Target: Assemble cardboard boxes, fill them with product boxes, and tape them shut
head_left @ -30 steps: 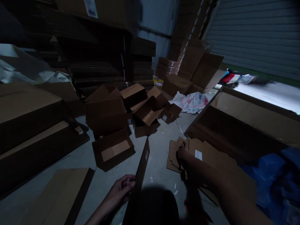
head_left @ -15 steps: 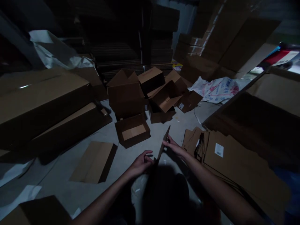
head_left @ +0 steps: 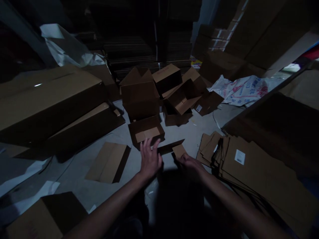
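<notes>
Right hand (head_left: 190,162) grips a flap (head_left: 178,150) of a carton (head_left: 167,148) low over the floor (head_left: 196,132), left hand (head_left: 151,160) spread alongside; apparently mid-unfolding, the work next calls for squaring its walls.

LH (head_left: 150,160) splayed, RH (head_left: 191,162) curled

passage: floor (head_left: 192,139) between held carton (head_left: 178,150) and flat cartons (head_left: 264,172) | ahead: open box (head_left: 147,123) blocks

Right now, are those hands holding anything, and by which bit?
The right hand seems to hold the cardboard by the near edge of its small flap. The left hand is open beside it; whether it touches, I can't tell.
</notes>
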Action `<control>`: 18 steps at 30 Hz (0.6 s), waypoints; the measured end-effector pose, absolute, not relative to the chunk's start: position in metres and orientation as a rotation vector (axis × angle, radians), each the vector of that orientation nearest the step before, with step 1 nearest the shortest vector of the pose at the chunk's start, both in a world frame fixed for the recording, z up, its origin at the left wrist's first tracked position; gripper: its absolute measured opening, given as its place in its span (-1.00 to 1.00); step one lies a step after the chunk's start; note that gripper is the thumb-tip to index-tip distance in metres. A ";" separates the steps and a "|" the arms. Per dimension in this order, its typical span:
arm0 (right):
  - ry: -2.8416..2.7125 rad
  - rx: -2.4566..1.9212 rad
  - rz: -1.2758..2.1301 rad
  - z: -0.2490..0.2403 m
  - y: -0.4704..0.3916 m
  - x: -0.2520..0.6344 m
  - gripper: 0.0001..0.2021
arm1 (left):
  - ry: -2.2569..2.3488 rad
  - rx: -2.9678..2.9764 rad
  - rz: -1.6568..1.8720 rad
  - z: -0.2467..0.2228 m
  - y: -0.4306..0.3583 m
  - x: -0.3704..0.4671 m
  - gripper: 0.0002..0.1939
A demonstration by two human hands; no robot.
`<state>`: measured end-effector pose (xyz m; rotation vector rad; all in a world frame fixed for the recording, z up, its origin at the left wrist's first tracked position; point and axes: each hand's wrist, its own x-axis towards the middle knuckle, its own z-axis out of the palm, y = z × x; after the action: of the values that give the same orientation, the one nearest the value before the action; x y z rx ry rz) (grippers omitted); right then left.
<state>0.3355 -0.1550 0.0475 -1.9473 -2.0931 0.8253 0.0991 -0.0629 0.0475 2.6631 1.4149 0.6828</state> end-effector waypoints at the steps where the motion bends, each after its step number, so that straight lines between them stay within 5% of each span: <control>1: -2.135 -1.913 0.903 0.049 -0.158 0.332 -0.63 | 1.288 2.758 0.655 0.036 -0.066 0.108 -0.31; 5: -2.134 -1.659 1.318 0.067 -0.163 0.342 -0.52 | 0.803 2.954 0.349 0.004 -0.065 0.149 -0.34; 8: -2.199 -1.502 1.431 0.074 -0.161 0.358 -0.66 | 0.747 2.884 0.265 0.014 -0.052 0.164 -0.33; 10: -2.270 -1.687 1.203 0.066 -0.157 0.361 -0.80 | 0.749 2.718 0.272 0.035 -0.041 0.161 -0.31; 14: -2.170 -2.082 0.641 0.025 -0.147 0.348 -0.74 | 0.777 2.366 0.110 0.075 -0.033 0.145 -0.25; 18: -1.831 -2.116 0.244 -0.009 -0.164 0.343 -0.42 | 0.839 2.540 -0.148 0.052 -0.069 0.139 0.10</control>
<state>0.3430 -0.1638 -0.0094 -2.1161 -1.8314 0.2440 0.1395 -0.0688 0.0524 2.5402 0.8392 -0.1484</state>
